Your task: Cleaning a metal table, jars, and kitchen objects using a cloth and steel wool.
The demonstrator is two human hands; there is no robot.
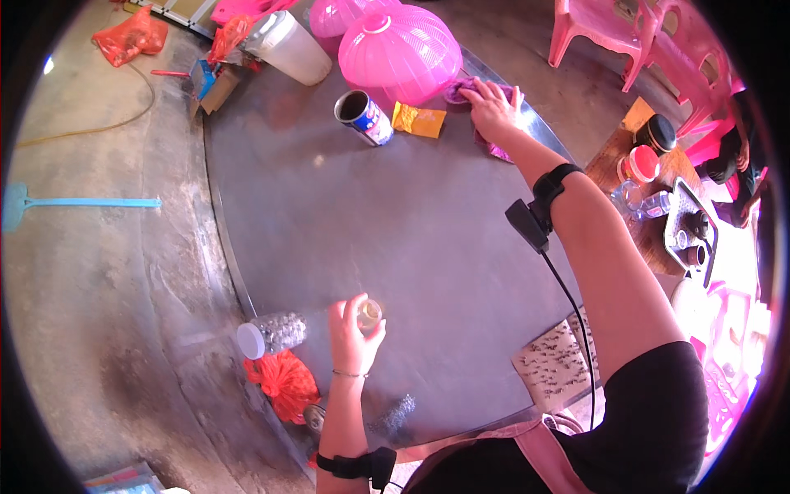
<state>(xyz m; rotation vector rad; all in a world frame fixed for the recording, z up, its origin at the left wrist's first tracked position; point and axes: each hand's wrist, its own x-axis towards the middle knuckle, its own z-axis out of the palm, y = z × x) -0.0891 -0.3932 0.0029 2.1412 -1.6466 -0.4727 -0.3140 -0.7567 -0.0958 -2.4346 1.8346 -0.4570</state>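
Observation:
My left hand (356, 333) holds a small clear glass (370, 313) at the near left part of the grey table (395, 228). A clear jar with a white lid (281, 333) stands just left of that hand. At the far right edge of the table, my right hand (495, 111) presses on a purple cloth (460, 91), with its fingers spread over it. Left of the cloth lie a yellow packet (426, 121) and an open blue can (365, 118). A pink mesh food cover (401, 55) sits behind them.
A lidded plastic jug (290, 49) and a cardboard box (219, 91) stand at the far left. Red plastic bags (287, 383) and a fly-covered sheet (552, 364) lie near me. A wooden table (654, 238) with jars and a tray is at right; a person sits beyond it.

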